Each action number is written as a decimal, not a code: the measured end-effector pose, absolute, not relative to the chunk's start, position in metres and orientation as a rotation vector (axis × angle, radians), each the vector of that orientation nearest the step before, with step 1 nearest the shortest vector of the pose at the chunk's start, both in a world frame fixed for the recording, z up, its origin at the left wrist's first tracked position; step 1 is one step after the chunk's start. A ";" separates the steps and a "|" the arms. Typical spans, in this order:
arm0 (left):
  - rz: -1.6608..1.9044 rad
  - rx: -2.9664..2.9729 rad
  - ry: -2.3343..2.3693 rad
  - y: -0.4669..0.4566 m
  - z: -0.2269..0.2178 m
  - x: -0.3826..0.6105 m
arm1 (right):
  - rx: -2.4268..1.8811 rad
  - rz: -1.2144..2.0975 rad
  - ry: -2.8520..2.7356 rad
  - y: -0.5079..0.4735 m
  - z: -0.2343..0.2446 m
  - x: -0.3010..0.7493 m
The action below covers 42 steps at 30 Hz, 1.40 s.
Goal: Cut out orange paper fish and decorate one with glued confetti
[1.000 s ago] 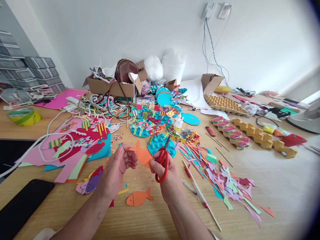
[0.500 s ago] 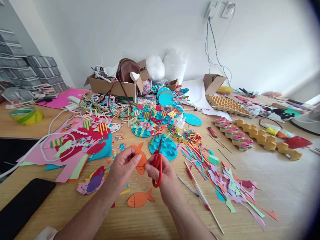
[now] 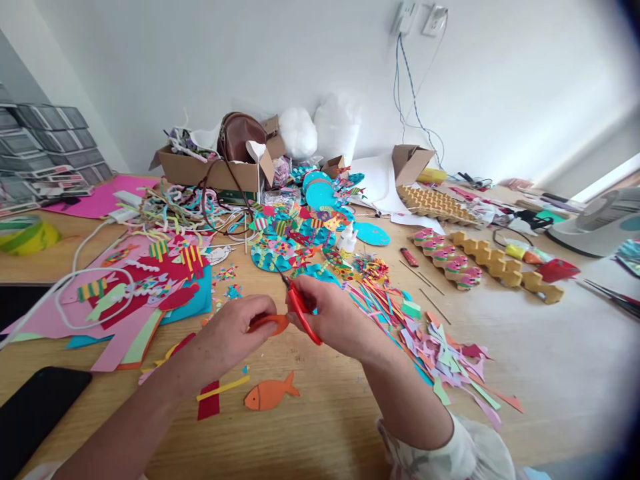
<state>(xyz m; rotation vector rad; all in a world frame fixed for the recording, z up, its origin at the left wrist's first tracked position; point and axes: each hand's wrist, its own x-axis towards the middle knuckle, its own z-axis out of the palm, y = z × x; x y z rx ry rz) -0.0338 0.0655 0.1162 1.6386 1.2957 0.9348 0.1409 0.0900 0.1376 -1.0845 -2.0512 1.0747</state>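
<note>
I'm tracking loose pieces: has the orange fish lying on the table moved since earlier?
No; the orange fish keeps its place beside the yellow strip.

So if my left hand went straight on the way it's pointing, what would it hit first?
Past the orange paper it holds, your left hand would probably meet your right hand or the red scissors held there; depth is unclear, so I can't say which comes first.

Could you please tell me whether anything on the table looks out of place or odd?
Irregular multicoloured paper scraps lie loose on the right of the pale wooden table, outside any container, looking spilled, though probably offcuts.
</note>
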 end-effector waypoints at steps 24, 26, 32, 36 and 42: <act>1.376 1.142 1.206 0.054 0.096 -0.018 | -0.959 1.495 -1.056 0.066 0.109 0.114; 1.400 1.142 1.176 0.052 0.097 -0.016 | -0.961 1.461 -1.032 0.066 0.105 0.112; 1.388 1.162 1.235 0.053 0.096 -0.013 | -0.918 1.473 -1.030 0.065 0.096 0.106; 1.321 1.204 1.301 0.053 0.099 -0.017 | -0.943 1.486 -1.051 0.064 0.098 0.109; 1.331 1.213 1.231 0.050 0.100 -0.016 | -0.938 1.438 -1.035 0.064 0.096 0.107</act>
